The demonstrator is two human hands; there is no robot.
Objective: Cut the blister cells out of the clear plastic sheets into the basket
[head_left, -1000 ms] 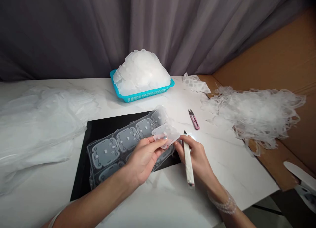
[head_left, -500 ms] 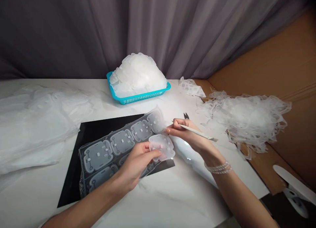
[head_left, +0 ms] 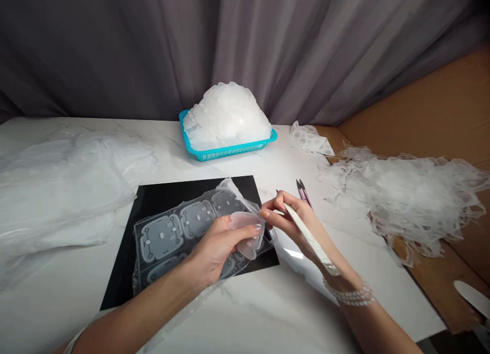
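Note:
Between the thumb and fingers of my left hand (head_left: 220,246) is a translucent rounded silicone piece (head_left: 248,249), held above the sheet. My right hand (head_left: 291,216) is closed around a white-handled tool with a thin dark tip (head_left: 308,236), and its thumb and fingertip pinch the raised edge of the film by the piece. Below lies a clear sheet of moulded rounded pieces (head_left: 161,236) with slots and small holes, on a black mat (head_left: 118,272). Its far right corner is lifted and folded; my left forearm hides part of it.
A turquoise basket (head_left: 233,152) heaped with translucent pieces stands at the back. White sheets (head_left: 65,190) are stacked on the left. Scrap trimmings (head_left: 413,195) pile up at right against the cardboard. Tweezers or scissors with dark tips (head_left: 304,193) lie behind my right hand.
The view has shifted left. The sheet's far right corner has folded over, and the piece in my left hand has tilted. The tool in my right hand points more steeply.

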